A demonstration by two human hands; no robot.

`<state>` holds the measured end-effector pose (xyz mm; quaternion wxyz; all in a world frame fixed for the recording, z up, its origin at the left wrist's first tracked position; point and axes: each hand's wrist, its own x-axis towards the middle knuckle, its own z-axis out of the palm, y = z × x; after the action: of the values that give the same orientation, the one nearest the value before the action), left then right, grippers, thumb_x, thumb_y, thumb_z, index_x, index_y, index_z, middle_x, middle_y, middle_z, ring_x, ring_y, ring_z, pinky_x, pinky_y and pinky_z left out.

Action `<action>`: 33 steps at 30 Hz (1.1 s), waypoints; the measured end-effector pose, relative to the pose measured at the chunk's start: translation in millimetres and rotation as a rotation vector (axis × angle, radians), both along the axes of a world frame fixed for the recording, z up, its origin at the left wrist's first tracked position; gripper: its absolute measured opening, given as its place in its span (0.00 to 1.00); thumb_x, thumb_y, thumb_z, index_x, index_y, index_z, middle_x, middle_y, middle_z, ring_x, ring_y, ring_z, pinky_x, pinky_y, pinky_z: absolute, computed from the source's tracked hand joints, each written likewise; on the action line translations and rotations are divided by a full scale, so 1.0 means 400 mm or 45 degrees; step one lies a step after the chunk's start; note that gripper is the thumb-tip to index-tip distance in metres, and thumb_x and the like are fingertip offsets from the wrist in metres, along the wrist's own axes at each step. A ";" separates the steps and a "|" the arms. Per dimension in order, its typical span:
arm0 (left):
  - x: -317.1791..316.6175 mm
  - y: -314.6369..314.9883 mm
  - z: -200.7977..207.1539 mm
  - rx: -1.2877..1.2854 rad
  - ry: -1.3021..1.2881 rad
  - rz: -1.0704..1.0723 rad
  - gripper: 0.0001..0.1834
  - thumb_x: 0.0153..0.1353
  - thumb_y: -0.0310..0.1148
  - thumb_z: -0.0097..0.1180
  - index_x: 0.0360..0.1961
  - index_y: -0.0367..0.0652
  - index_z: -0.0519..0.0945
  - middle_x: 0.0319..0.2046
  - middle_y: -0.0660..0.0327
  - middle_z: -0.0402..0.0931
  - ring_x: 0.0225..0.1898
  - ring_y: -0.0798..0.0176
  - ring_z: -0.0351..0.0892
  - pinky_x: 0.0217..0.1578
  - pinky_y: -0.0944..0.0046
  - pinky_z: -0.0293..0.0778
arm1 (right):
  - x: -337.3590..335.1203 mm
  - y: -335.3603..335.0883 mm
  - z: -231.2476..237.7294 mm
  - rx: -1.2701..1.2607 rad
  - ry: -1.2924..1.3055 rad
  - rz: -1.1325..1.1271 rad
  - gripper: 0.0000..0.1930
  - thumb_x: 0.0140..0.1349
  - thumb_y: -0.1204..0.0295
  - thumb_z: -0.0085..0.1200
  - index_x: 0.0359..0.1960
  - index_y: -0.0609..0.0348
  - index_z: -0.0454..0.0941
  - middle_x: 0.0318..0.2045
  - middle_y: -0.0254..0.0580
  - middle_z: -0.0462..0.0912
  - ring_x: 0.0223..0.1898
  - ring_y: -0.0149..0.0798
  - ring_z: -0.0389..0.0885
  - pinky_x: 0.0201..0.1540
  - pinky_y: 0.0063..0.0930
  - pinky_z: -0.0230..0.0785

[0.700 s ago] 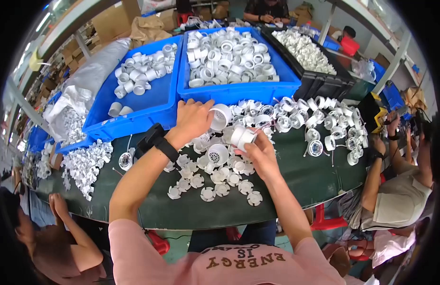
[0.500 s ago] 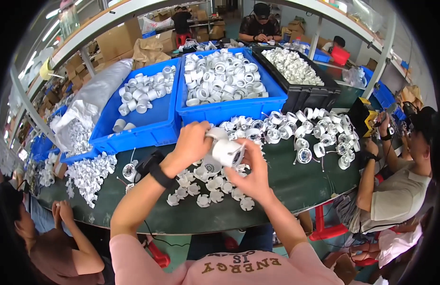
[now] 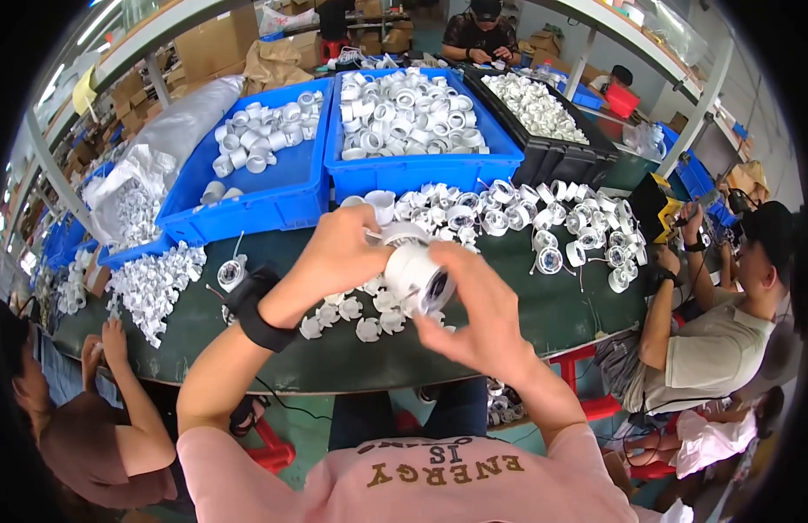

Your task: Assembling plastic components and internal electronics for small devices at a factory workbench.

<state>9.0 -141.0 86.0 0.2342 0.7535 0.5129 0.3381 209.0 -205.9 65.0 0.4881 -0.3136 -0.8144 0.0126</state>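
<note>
Between my hands, above the green table, is a white camera housing (image 3: 407, 268) with a round dark lens at its front, tilted toward my right and down. My left hand (image 3: 341, 251), with a black band on the wrist, closes on its rear side, where a white ring shows. Thumb and fingers of my right hand (image 3: 480, 301) curl around the lens end. Under my hands lie several loose white notched caps (image 3: 369, 329). Just beyond them stand white cup-shaped shells (image 3: 380, 204). A camera unit with a wire (image 3: 232, 274) lies beside my left forearm.
Two blue bins (image 3: 247, 228) (image 3: 421, 174) and a black crate (image 3: 565, 161) of white parts line the far side. Wired camera units (image 3: 587, 228) cover the right. A heap of small white pieces (image 3: 155, 292) lies left. Co-workers (image 3: 726, 322) (image 3: 103, 427) sit at both sides; a metal shelf hangs overhead.
The camera housing has turned so its lens points further down and toward me. My right hand has come lower and wraps it from the side; my left hand keeps its hold.
</note>
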 end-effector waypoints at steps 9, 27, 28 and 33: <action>-0.036 -0.141 -0.083 -0.397 -1.075 -0.539 0.36 0.60 0.41 0.58 0.63 0.40 0.54 0.54 0.56 0.65 0.57 0.62 0.66 0.53 0.63 0.66 | 0.004 -0.047 0.014 -0.753 0.510 0.350 0.32 0.47 0.82 0.58 0.58 0.68 0.65 0.47 0.41 0.72 0.44 0.31 0.76 0.45 0.23 0.71; 0.048 -0.269 -0.155 0.288 -0.918 0.089 0.18 0.67 0.36 0.40 0.44 0.30 0.74 0.36 0.52 0.72 0.35 0.59 0.72 0.38 0.63 0.67 | 0.010 -0.065 -0.010 -0.672 0.019 0.477 0.36 0.51 0.67 0.67 0.59 0.69 0.66 0.45 0.49 0.72 0.41 0.37 0.76 0.38 0.27 0.73; 0.047 -0.272 -0.157 0.285 -0.915 0.078 0.18 0.67 0.36 0.40 0.44 0.30 0.74 0.36 0.52 0.72 0.35 0.59 0.72 0.38 0.63 0.67 | 0.007 -0.069 -0.016 -0.670 0.026 0.468 0.36 0.51 0.67 0.67 0.59 0.69 0.66 0.45 0.49 0.72 0.41 0.37 0.76 0.38 0.27 0.73; 0.051 -0.280 -0.172 0.541 -0.789 0.075 0.20 0.66 0.37 0.39 0.43 0.28 0.74 0.37 0.48 0.71 0.35 0.54 0.71 0.38 0.60 0.68 | -0.011 -0.089 -0.046 -0.663 0.016 0.468 0.36 0.55 0.64 0.64 0.60 0.72 0.63 0.44 0.49 0.70 0.34 0.36 0.77 0.38 0.28 0.72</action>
<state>29.4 -253.1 17.1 0.2066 0.6323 0.3576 0.6554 204.6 -241.6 46.5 0.3859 -0.2755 -0.8239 0.3104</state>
